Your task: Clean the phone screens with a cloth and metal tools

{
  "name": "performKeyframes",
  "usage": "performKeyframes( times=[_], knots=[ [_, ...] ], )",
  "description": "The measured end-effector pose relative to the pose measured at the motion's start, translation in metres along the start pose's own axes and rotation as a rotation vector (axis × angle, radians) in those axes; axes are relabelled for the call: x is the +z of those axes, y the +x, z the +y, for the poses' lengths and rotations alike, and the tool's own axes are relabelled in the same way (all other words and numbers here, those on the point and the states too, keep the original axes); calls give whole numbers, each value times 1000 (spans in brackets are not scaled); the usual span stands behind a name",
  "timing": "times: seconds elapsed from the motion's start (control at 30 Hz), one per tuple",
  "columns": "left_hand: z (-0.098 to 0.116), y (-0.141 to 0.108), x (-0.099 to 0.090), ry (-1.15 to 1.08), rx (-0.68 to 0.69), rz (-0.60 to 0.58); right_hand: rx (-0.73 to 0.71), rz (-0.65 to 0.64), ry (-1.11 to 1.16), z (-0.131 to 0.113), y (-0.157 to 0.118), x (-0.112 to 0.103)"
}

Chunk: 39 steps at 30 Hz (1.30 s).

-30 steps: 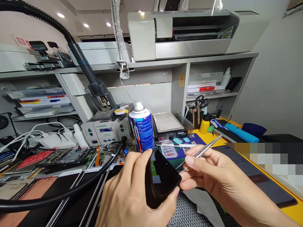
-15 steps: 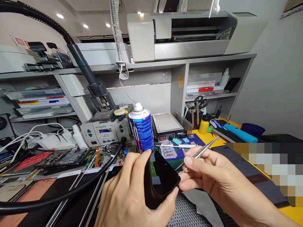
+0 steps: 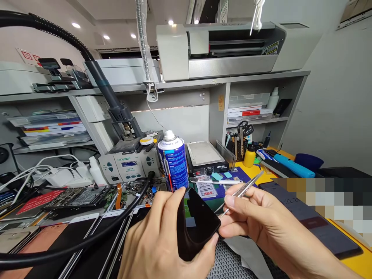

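My left hand [image 3: 162, 236] is closed round a dark, glossy phone [image 3: 200, 224], fingers along its far edge and thumb at the near right corner. The phone is tilted, and its black face mirrors something green. In my right hand [image 3: 250, 211] a pair of metal tweezers [image 3: 242, 190] is pinched between thumb and fingers. Their tips point down and left at the phone's right edge; whether they touch it I cannot tell. A grey perforated mat [image 3: 229, 263] lies under my hands, with a pale sheet [image 3: 250, 252] on it.
A blue spray can [image 3: 173, 162] stands just beyond the phone, beside a soldering station [image 3: 130, 164]. A black hose [image 3: 116, 221] crosses the left side over several phone parts. Behind are a flat heating plate [image 3: 206, 155] and a yellow bottle [image 3: 250, 155]. Another phone [image 3: 310, 221] lies right.
The view has tipped up slightly, so the bench and shelves sit a little lower. Both hands keep nearly the same pose on the phone and the tweezers.
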<state>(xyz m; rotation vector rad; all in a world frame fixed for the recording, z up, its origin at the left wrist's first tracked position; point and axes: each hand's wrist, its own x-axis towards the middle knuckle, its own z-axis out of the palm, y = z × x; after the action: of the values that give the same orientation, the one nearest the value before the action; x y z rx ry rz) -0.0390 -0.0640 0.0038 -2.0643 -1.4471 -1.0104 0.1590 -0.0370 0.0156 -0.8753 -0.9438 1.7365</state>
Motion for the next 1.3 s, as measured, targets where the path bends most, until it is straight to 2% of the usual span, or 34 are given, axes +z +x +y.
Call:
performKeyframes(
  times=[1.3],
  knots=[
    [-1,-1,-1,15,-2,-45,-74,-22,-91,2,-2,-3]
  ],
)
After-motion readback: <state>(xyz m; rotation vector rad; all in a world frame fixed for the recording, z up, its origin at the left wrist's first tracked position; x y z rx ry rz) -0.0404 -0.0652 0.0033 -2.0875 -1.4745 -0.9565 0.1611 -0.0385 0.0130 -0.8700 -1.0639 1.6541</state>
